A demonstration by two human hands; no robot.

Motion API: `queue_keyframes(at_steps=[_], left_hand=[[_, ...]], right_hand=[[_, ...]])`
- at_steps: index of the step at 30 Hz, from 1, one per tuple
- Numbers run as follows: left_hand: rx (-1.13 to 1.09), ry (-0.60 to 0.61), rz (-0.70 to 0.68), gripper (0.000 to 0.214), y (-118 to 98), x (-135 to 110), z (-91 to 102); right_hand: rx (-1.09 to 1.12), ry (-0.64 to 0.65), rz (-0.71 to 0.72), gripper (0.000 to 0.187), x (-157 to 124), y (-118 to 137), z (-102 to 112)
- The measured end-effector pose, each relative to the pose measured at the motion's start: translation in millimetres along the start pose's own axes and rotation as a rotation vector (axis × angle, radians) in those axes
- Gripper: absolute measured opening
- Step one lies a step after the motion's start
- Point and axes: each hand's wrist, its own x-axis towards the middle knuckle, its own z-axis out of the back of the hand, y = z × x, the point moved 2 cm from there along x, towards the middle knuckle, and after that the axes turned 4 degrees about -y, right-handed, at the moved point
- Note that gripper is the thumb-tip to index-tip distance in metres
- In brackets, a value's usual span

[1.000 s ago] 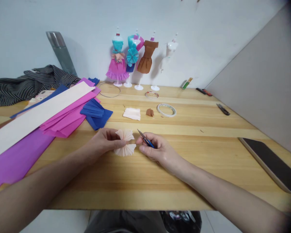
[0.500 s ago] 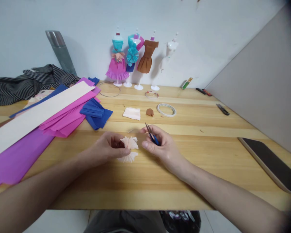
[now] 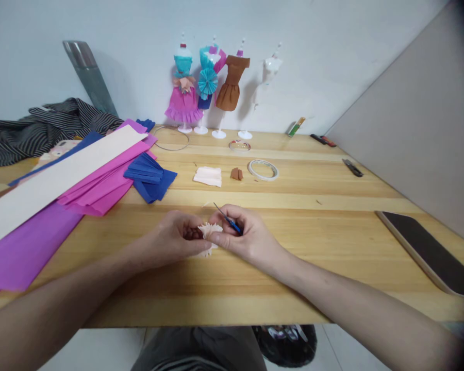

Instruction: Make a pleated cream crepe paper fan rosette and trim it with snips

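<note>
A small pale-pink pleated crepe paper piece (image 3: 210,230) is pinched between both hands, its pleats fanning out above and below the fingers. My left hand (image 3: 181,234) is closed on its left side. On its right side, the thumb and fingers of my right hand (image 3: 244,234) press the paper. That same hand also keeps a small pair of blue-handled scissors (image 3: 232,223) tucked in its palm, blades pointing up and left. Just beyond lie a flat pale-pink paper piece (image 3: 208,176) and a small brown paper scrap (image 3: 237,174).
Long crepe paper sheets (image 3: 69,170) and folded blue paper (image 3: 149,178) cover the left. A tape roll (image 3: 263,178), a utility knife (image 3: 352,168) and a phone (image 3: 429,252) lie to the right. Several dressed mini mannequins (image 3: 232,85) line the wall, beside a leaning bottle (image 3: 90,77).
My right hand has moved left onto the pink paper and now grips it, the scissors tilting further left. The paper's pleats look more gathered together. The view has shifted slightly.
</note>
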Motion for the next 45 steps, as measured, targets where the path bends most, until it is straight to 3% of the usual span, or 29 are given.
queue_keyframes(at_steps=[17, 24, 45], left_hand=[[-0.177, -0.05, 0.067, 0.017, -0.9, 2.8, 8.0], [-0.161, -0.031, 0.011, 0.016, 2.3, 3.9, 9.7], [-0.283, 0.039, 0.044, 0.014, 1.5, 3.2, 11.0]], right_hand=[[0.011, -0.047, -0.018, 0.02, 2.6, -6.2, 4.8], [0.027, -0.056, -0.059, 0.022, 1.4, -4.6, 5.8], [0.094, -0.013, -0.038, 0.025, 0.8, -4.4, 5.3]])
